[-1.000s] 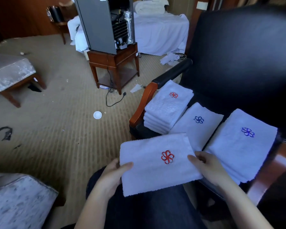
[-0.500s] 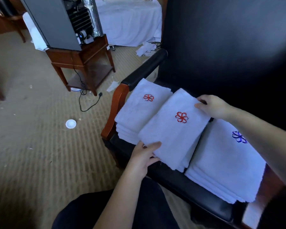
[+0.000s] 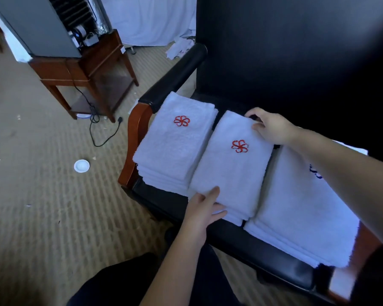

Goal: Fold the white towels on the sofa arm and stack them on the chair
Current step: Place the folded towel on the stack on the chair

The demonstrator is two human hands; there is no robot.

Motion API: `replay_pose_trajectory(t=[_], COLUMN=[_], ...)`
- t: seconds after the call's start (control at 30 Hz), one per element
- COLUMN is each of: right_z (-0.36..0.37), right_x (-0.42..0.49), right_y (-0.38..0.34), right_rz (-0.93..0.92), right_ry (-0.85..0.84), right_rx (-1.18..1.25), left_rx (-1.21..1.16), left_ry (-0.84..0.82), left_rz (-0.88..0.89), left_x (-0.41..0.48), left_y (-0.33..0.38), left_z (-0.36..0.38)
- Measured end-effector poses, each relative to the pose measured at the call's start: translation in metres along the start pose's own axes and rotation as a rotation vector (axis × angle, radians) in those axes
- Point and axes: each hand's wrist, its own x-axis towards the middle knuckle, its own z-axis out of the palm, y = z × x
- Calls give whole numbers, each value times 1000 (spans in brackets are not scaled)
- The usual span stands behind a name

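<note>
A person's left hand (image 3: 205, 208) lies at the near end of a folded white towel (image 3: 230, 168), fingers straight against its edge, thumb on top. This is a released grip, squaring the towel rather than lifting it. The towel, red emblem up, tops the middle pile on the black chair (image 3: 263, 252), reaching from the seat's front edge toward the back. A red-emblem stack (image 3: 175, 149) sits just beside it along the seat's left edge, under the padded armrest (image 3: 177, 76). A blue-emblem stack (image 3: 296, 208) fills the right side. At the towel's far right corner the right hand (image 3: 272, 129) curls over the edge, grasping it — probably to line it up. Beyond stands a wooden side table (image 3: 84, 69).
</note>
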Motion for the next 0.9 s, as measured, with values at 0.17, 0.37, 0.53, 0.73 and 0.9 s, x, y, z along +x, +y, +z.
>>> replay_pose_trajectory(t=[0.17,0.37,0.53,0.73,0.9], right_z=[14,22,31,51,52], right_x=[-8,-26,-24,-10,-14], right_y=[0,-20,-10,-2,-3], right_rz=[-158,-308,-216,-248,-231], right_ry=[203,139,-117,-150,-152], right_rx=[-225,-377,-436,-421,-428], left_rx=[639,1085,1309,1318,1344], left_ry=[560,361,335,357,343], left_rz=[522,1009,872,835,812], left_x=[2,18,28,39,40], left_y=[-26,-35,-46,-56,-57], left_z=[-1,14,23,23,23])
